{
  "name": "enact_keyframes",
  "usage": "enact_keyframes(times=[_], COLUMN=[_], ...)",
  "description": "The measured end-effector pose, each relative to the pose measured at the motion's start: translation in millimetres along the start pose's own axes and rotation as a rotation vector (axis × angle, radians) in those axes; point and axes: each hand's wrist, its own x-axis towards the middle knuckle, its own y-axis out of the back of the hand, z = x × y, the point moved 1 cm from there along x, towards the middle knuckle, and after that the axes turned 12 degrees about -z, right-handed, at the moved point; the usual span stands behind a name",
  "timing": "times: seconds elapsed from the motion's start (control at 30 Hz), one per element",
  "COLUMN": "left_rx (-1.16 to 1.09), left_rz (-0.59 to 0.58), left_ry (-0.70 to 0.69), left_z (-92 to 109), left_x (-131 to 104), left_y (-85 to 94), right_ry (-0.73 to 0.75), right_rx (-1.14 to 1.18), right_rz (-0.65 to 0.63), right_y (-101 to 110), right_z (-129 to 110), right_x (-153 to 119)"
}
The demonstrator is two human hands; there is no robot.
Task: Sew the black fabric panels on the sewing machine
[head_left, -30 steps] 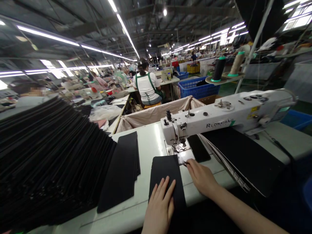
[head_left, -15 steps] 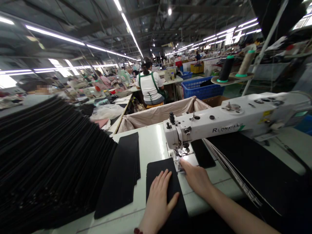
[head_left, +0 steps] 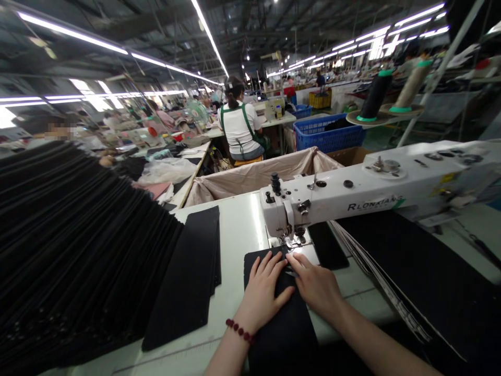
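Observation:
My left hand [head_left: 263, 292] lies flat with fingers spread on a black fabric panel [head_left: 284, 334], wearing a dark red bead bracelet [head_left: 238, 330]. The panel's far edge reaches the presser foot [head_left: 291, 242] of a white sewing machine [head_left: 332, 196]. My right hand [head_left: 319, 287] is at the panel's right edge, fingertips on it just in front of the foot. Its fingers are partly curled around what look like thread snips; small silver blades [head_left: 291, 273] stick out toward the left, and the rest is hidden by the hand.
A tall stack of black panels [head_left: 78, 250] fills the left, with a few flat panels [head_left: 188, 277] beside it. More layered black pieces [head_left: 415, 271] lie under the machine arm. Behind stand a cloth-lined bin [head_left: 250, 180], a blue basket [head_left: 329, 137] and a seated co-worker [head_left: 238, 125].
The black panel and my left hand have moved slightly right, closer to the foot. My right hand has drawn back from the needle plate onto the panel's edge, and silver blades now show.

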Motion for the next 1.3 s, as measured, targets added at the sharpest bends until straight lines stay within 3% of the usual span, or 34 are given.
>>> enact_keyframes(times=[0.97,1.3], left_rx=[-0.020,-0.016], left_rz=[-0.002,0.005], left_ry=[0.019,0.019], left_z=[-3.3,-5.5], left_x=[7.4,9.9], left_y=[-0.7,-2.1], right_ry=[-0.058,-0.036], right_rx=[-0.051,-0.012], right_rz=[-0.067,-0.031], right_y=[2.6,-1.5], right_z=[-2.8,-1.9], right_x=[7.0,4.6])
